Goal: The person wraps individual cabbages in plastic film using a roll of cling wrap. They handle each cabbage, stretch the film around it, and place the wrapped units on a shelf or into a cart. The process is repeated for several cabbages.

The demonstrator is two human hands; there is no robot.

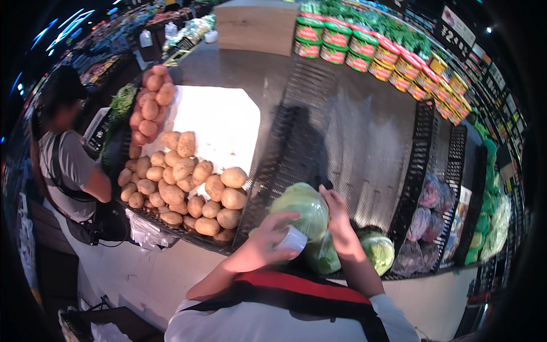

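Note:
In front of my body is a pale green cabbage (301, 209) in shiny clear film. My right hand (335, 207) grips its right side, thumb along the upper edge. My left hand (269, 243) holds a small white object (292, 240) between thumb and fingers; what it is cannot be made out. The fingertips of that hand reach the cabbage's lower left side. Below the held cabbage, another green cabbage (324, 256) rests at the front of the display, partly hidden by my right forearm. To the right of that forearm lies a third wrapped cabbage (378, 252).
Loose potatoes (173, 184) and netted potatoes (149, 107) fill the left bay. Purple cabbages (423, 226) lie right, between black slatted dividers (412, 184). Stacked tubs (363, 47) line the back beside a wooden box (258, 28). A person (70, 166) stands at left.

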